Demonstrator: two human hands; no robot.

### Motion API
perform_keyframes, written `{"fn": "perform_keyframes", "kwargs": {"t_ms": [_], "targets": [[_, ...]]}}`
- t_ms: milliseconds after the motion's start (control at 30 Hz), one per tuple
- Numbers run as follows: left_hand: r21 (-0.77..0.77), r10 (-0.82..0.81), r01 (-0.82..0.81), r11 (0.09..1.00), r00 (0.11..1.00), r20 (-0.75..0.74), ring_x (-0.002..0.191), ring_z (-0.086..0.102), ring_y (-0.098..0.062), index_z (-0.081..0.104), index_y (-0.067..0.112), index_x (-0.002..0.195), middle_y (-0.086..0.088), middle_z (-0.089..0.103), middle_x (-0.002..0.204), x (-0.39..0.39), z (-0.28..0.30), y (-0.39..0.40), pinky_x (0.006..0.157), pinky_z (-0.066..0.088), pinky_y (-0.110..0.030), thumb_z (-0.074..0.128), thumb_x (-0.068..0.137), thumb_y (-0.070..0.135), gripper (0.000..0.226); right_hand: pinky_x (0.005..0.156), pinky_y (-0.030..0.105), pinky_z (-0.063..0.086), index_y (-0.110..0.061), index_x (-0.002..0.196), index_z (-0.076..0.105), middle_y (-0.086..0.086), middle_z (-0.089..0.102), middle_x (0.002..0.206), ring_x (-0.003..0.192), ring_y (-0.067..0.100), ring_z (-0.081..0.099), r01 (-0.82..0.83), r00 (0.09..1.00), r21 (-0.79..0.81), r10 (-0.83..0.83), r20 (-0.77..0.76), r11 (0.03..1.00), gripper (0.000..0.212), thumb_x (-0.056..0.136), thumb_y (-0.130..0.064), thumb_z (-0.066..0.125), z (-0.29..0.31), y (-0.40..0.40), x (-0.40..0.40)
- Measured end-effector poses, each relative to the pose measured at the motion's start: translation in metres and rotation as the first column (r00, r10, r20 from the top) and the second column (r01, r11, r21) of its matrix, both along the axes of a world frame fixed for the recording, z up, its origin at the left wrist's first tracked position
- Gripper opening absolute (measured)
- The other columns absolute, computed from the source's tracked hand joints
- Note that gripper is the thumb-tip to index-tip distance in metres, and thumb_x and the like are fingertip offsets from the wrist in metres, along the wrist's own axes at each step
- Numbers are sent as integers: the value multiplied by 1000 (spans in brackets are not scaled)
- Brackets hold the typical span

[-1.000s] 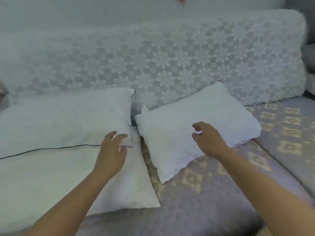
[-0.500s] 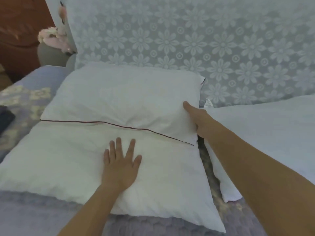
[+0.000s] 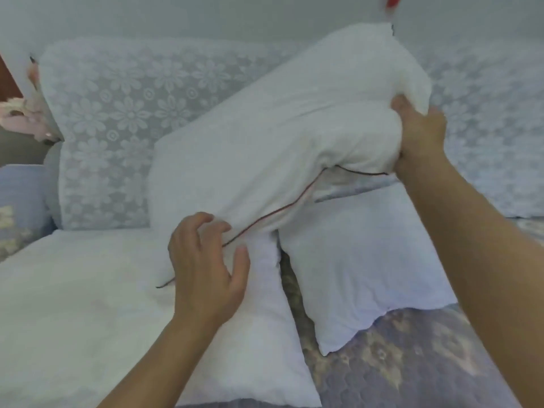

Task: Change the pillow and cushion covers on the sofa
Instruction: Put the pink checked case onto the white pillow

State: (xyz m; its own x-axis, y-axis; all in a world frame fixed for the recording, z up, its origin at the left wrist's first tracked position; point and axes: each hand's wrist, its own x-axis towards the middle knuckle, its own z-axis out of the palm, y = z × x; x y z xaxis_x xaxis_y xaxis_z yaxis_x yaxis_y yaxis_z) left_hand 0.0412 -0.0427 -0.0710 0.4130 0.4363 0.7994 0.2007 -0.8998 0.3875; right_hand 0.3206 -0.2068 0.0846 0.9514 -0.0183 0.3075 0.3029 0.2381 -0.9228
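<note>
A white pillow with a dark red piped edge is tilted up off the sofa, its right end raised. My right hand grips that raised end, fingers dug into the fabric. My left hand hovers at the pillow's lower edge by the piping, fingers spread and loosely curled, holding nothing. Beneath it lies a larger white pillow flat on the seat. A second white pillow lies to the right.
The sofa back wears a white floral lace cover. The seat has a grey-lilac quilted cover with beige motifs. At the far left are a grey armrest and pink-white flowers.
My right hand took hold of the upper pillow's right end and lifted it. My left hand came off the lower pillow and rose to the piped edge.
</note>
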Motion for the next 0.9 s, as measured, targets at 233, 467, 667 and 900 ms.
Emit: {"fn": "perform_keyframes", "kwargs": {"t_ms": [233, 467, 667, 900], "targets": [[-723, -507, 164, 671, 813, -286, 152, 17, -20, 33, 47, 152, 2, 10, 165, 116, -2, -64, 124, 19, -41, 49, 99, 59, 57, 98, 51, 48, -19, 152, 39, 5, 48, 148, 118, 36, 56, 78, 857, -358, -246, -453, 931, 71, 96, -62, 48, -97, -252, 96], [-762, -577, 0, 647, 653, -490, 136, 44, -26, 37, 39, 152, -3, 33, 154, 183, -66, -121, 112, 36, -37, 52, 94, 64, 65, 109, 62, 39, -24, 157, 24, 12, 13, 165, 148, 41, 22, -74, 597, 35, 73, -799, 997, 85, 90, -55, 65, -211, -255, 51], [-998, -243, -61, -27, 969, -53, 92, 58, -29, 51, 22, 127, -5, 59, 111, 162, -87, -107, 79, 53, -42, 72, 81, 37, 52, 105, 55, 44, -4, 152, 27, 28, 36, 151, 134, 45, 45, 45, 374, 421, 375, -848, 906, 80, 95, -46, 63, -257, -243, 65], [-966, -306, 252, 62, 926, 222, 127, 53, -18, 36, 47, 145, 7, 55, 142, 160, -49, -98, 111, 40, -40, 64, 86, 32, 67, 95, 49, 53, -4, 135, 51, 16, 62, 127, 115, 34, 62, 45, 537, 216, 159, -829, 975, 35, 101, -13, 55, -239, -220, 87]]}}
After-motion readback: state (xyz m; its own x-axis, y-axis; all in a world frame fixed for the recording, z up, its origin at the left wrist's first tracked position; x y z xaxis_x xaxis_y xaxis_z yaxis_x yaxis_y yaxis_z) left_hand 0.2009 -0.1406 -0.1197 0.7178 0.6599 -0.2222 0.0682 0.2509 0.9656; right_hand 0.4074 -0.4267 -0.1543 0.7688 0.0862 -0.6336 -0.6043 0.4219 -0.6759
